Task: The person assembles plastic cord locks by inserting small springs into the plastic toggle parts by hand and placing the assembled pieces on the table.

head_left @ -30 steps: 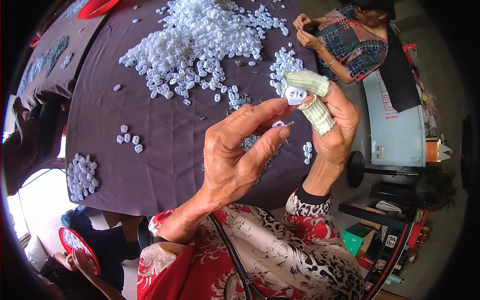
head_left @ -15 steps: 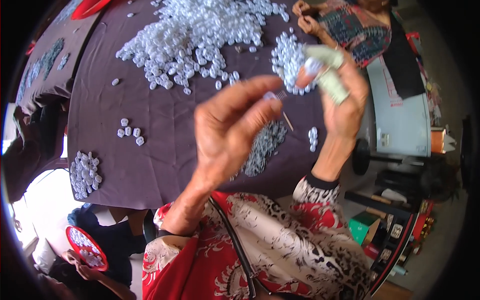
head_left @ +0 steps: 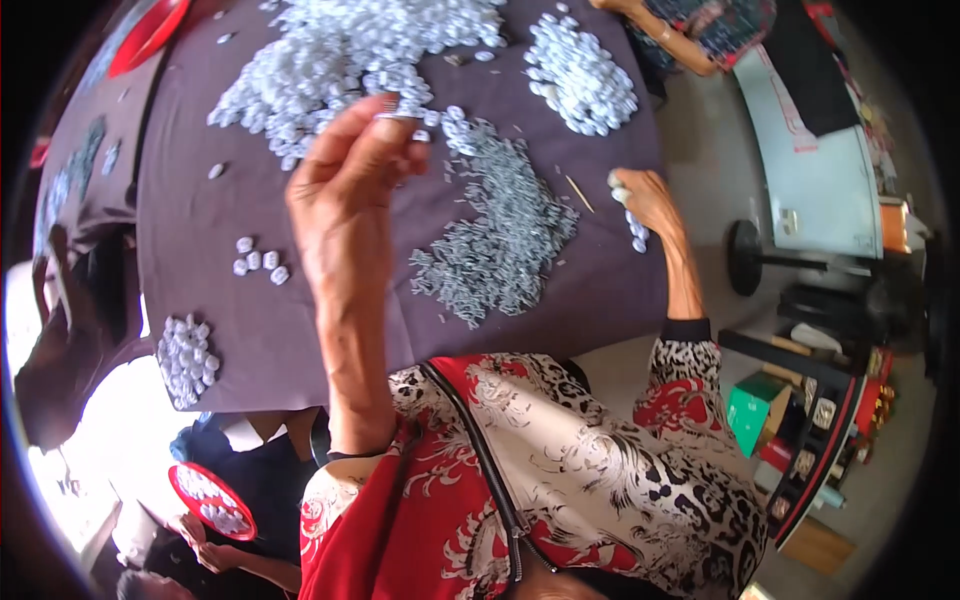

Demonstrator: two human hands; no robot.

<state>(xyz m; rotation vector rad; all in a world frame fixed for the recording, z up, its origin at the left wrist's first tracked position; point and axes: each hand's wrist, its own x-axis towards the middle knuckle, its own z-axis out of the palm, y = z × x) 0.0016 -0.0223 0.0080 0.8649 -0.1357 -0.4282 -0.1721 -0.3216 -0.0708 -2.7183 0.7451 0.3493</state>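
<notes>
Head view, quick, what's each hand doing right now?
Left hand: closed, pinching a small white piece.
Right hand: curled beside a few white pieces; cannot tell if it holds anything.

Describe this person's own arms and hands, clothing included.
Red, cream and black patterned sleeves, leopard-spotted by the right wrist, end in dark cuffs. The right hand wears pale finger covers; the left hand looks bare.

Location: small workshop. Evidence: white parts and grey parts heaped on the table; a co-worker beside it.
</notes>
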